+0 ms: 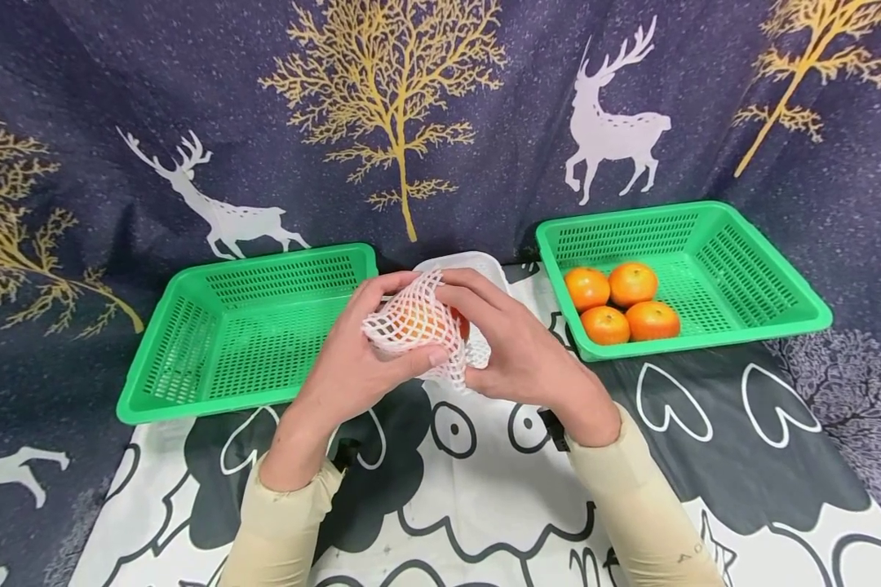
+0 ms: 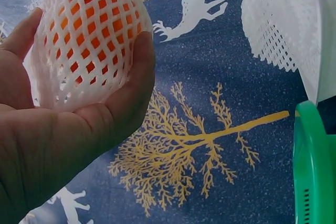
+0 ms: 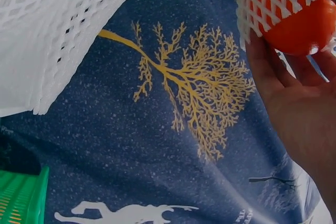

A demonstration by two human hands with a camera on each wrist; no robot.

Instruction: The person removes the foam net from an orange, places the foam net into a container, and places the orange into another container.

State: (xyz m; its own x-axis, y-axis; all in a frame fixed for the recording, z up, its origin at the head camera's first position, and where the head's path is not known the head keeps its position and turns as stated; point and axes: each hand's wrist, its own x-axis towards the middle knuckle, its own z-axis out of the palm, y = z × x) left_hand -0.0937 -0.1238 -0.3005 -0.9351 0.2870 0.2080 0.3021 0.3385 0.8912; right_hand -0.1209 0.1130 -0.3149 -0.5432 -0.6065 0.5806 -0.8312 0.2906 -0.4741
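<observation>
Between both hands, at the middle of the head view, is an orange (image 3: 304, 27) partly covered by a white foam net sleeve (image 1: 411, 319). My left hand (image 1: 352, 350) grips the netted side, with the thumb across the front and fingers round the back. My right hand (image 1: 517, 346) holds the other side, its fingers curled over the top and the thumb low at the net's edge. Seen from the right wrist, part of the fruit's skin is bare beyond the net. From the left wrist, the net wraps the fruit's visible side.
A green basket (image 1: 778, 324) at the right contains several oranges (image 1: 633, 284). Another green basket (image 1: 213, 408) stands at the left. Behind the hands, a white container (image 1: 477, 259) holds more white foam nets (image 2: 273, 30). A patterned cloth (image 1: 484, 489) covers the table.
</observation>
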